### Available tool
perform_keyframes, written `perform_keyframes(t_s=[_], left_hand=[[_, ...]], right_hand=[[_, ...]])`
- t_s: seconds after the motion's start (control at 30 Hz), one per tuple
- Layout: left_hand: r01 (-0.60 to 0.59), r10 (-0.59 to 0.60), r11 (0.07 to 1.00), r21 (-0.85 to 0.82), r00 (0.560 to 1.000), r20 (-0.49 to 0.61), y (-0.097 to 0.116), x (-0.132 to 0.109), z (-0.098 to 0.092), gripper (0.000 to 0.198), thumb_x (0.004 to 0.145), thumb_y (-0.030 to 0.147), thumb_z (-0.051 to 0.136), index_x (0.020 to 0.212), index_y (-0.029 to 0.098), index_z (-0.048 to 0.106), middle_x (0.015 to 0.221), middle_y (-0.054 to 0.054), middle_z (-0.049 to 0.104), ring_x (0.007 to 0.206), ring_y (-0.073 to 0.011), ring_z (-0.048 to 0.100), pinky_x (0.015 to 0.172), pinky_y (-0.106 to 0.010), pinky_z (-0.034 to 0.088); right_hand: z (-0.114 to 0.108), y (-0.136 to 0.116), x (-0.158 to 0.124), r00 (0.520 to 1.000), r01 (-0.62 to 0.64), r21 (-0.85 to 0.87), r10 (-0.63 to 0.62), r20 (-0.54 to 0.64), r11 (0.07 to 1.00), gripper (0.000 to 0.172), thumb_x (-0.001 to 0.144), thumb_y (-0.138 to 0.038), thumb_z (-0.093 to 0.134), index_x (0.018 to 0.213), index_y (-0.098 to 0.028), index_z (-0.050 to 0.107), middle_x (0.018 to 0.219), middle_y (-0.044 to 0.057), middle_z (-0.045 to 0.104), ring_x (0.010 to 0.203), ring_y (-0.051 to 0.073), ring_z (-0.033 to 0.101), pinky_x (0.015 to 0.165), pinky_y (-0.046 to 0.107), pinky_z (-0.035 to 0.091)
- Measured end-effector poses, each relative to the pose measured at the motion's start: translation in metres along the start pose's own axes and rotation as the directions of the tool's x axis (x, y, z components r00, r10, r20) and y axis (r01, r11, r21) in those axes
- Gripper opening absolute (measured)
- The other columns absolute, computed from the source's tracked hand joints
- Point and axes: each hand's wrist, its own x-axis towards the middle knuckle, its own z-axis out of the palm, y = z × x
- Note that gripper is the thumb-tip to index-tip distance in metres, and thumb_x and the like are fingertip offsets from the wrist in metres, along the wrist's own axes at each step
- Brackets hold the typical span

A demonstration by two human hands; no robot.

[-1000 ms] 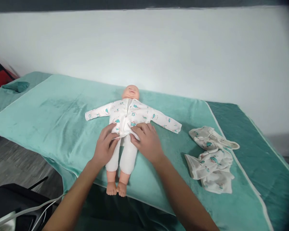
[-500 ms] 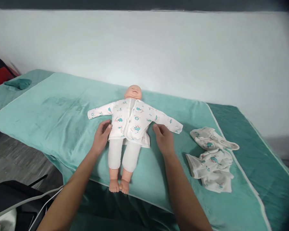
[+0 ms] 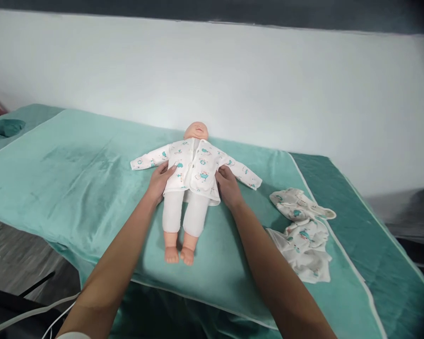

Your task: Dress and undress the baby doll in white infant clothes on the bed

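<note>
A baby doll (image 3: 197,130) lies on its back on the green bed cover, head toward the wall and bare feet toward me. It wears a white printed jacket (image 3: 194,169), arms spread wide, and white cloth covers its legs down to above the ankles. My left hand (image 3: 159,181) grips the doll's side through the jacket, thumb on the front. On the opposite side my right hand (image 3: 229,184) holds the doll below its sleeve, fingers partly hidden by the cloth and body. Crumpled printed baby clothes (image 3: 305,230) lie right of my right forearm.
The green velvet cover (image 3: 74,183) spreads over the bed and hangs down its front edge. A white wall (image 3: 212,80) rises behind. At lower left are a dark chair (image 3: 7,310) and a pale cable (image 3: 31,313). A folded green cloth (image 3: 5,127) lies at far left.
Both hands have closed in from beside the doll to its sides and now hold it. The doll's feet appear farther from the bed's front edge. The view has shifted slightly.
</note>
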Motion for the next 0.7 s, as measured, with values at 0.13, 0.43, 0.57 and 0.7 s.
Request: perform_keyframes(t_s=[0.13, 0.43, 0.57, 0.7], left_hand=[[-0.012, 0.005, 0.998, -0.057, 0.992, -0.123, -0.005, 0.018, 0.0, 0.044, 0.077, 0.043, 0.086, 0.112, 0.018, 0.073, 0.124, -0.009, 0.075, 0.113, -0.0252, 0.072, 0.105, -0.041, 0.055], [-0.14, 0.123, 0.99, -0.013, 0.907, -0.404, 0.002, 0.025, -0.041, 0.04, 0.087, 0.028, 0.07, 0.122, 0.03, 0.05, 0.124, -0.005, 0.063, 0.118, -0.02, 0.069, 0.107, -0.042, 0.057], [-0.134, 0.348, 0.885, 0.446, 0.826, -0.444, 0.004, 0.035, -0.059, 0.047, 0.087, 0.02, 0.066, 0.132, 0.027, 0.054, 0.153, -0.01, 0.046, 0.132, -0.0207, 0.059, 0.117, -0.039, 0.047], [-0.021, 0.465, 0.585, 0.811, 0.828, -0.314, 0.012, 0.048, -0.087, 0.05, 0.079, 0.009, 0.061, 0.128, 0.019, 0.062, 0.144, -0.015, 0.053, 0.132, -0.0275, 0.057, 0.119, -0.044, 0.044]], right_hand=[[-0.014, -0.005, 0.023, 0.973, -0.218, 0.155, 0.204, 0.105, 0.964, 0.031, 0.082, -0.047, 0.08, 0.097, -0.024, 0.067, 0.103, 0.003, 0.076, 0.1, 0.022, 0.072, 0.093, 0.039, 0.062], [-0.048, -0.015, 0.034, 0.892, -0.145, 0.472, 0.321, -0.318, 0.87, 0.012, 0.099, -0.018, 0.056, 0.091, -0.021, 0.064, 0.087, 0.001, 0.074, 0.085, 0.013, 0.075, 0.087, 0.028, 0.067], [-0.064, -0.02, 0.043, 0.878, -0.133, 0.546, 0.354, -0.322, 0.827, 0.017, 0.099, -0.014, 0.05, 0.093, -0.022, 0.063, 0.089, 0.001, 0.074, 0.085, 0.013, 0.075, 0.081, 0.027, 0.067], [-0.087, -0.023, 0.049, 0.875, -0.078, 0.536, 0.316, -0.367, 0.84, 0.02, 0.092, -0.007, 0.047, 0.097, -0.02, 0.063, 0.091, 0.002, 0.074, 0.089, 0.014, 0.075, 0.08, 0.028, 0.067]])
